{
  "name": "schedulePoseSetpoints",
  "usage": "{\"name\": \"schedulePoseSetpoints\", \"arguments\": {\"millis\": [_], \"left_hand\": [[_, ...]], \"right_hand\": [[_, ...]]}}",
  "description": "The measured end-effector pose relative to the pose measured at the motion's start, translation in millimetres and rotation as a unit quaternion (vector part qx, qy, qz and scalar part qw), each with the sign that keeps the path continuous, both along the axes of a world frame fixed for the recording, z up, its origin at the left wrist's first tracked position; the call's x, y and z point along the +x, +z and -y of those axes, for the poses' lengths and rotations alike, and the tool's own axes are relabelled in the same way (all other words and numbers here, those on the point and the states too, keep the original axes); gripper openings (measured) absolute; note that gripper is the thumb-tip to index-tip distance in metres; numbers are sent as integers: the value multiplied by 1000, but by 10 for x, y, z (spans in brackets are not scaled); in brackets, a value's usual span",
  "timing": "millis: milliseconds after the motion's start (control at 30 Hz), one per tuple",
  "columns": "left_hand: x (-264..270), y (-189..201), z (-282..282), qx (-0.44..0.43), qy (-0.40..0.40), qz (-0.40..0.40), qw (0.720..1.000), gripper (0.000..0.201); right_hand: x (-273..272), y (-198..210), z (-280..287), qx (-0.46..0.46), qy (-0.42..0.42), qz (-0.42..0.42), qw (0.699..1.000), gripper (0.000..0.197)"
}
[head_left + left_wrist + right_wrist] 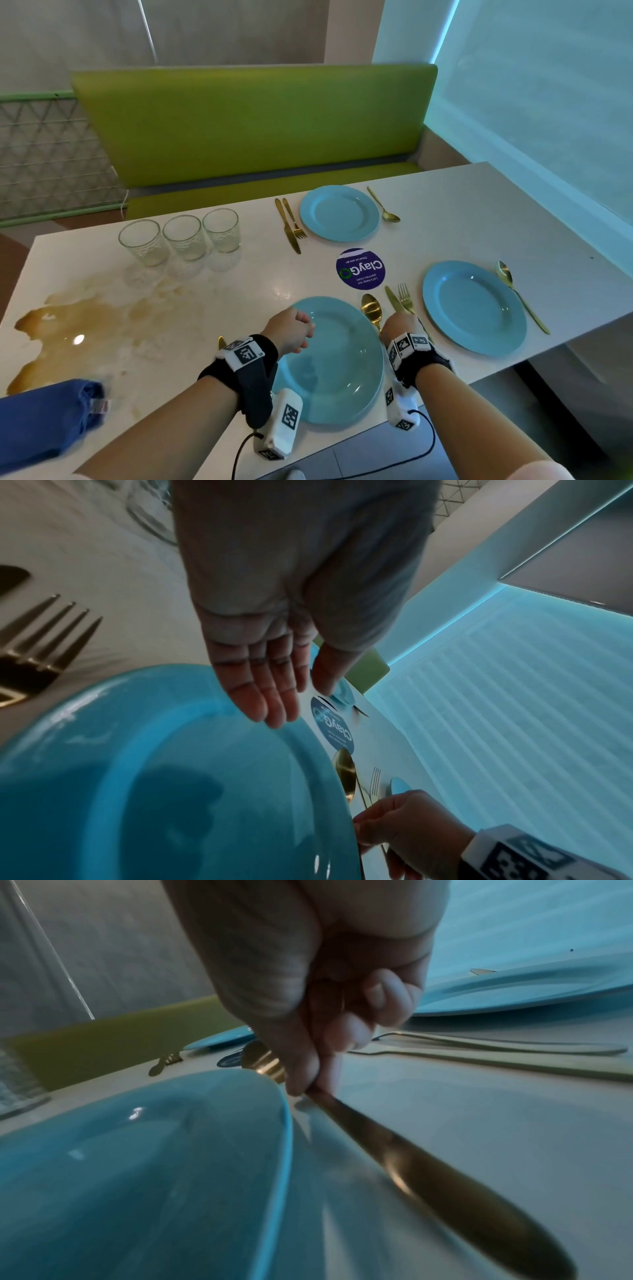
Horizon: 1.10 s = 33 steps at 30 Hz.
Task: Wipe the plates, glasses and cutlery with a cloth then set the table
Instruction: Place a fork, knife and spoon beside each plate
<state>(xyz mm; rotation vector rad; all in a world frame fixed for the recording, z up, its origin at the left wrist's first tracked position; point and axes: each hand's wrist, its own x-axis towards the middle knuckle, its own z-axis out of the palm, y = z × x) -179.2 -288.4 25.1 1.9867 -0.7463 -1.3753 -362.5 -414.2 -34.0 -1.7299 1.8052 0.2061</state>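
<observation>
Pinching gold spoon [428, 1164] handle, right-hand fingers [346, 1031], seemingly beside plate [137, 1150]

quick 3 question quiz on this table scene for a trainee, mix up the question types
1. True or false: the right hand pinches a gold spoon beside the near plate.
2. How many glasses stand on the table?
3. The left hand is: A) gripping a fork, B) open over the near plate, C) holding the blue cloth.

Key: 1 true; 2 three; 3 B.
</observation>
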Motion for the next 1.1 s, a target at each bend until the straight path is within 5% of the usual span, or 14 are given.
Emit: {"name": "schedulePoseSetpoints", "arguments": {"millis": [333,633,767,867,967,1100], "left_hand": [[430,61,69,-13,-25,4,1000,11],[1019,69,105,-9,-29,8,999,20],[1274,25,114,-8,-13,12,1000,3],[1541,-22,98,4,21,34,999,18],[1867,-88,53,22,77,56,995,45],[2284,-179,7,27,168,47,984,68]], "right_hand": [[73,72,-113,-91,1,-108,990,34],[233,94,-12,-19,6,-140,990,33],[515,300,109,-20,21,-164,986,33],[991,498,244,-64,69,-186,978,33],[1606,628,274,-77,129,-133,980,40],[2500,594,181,-40,102,24,994,62]]}}
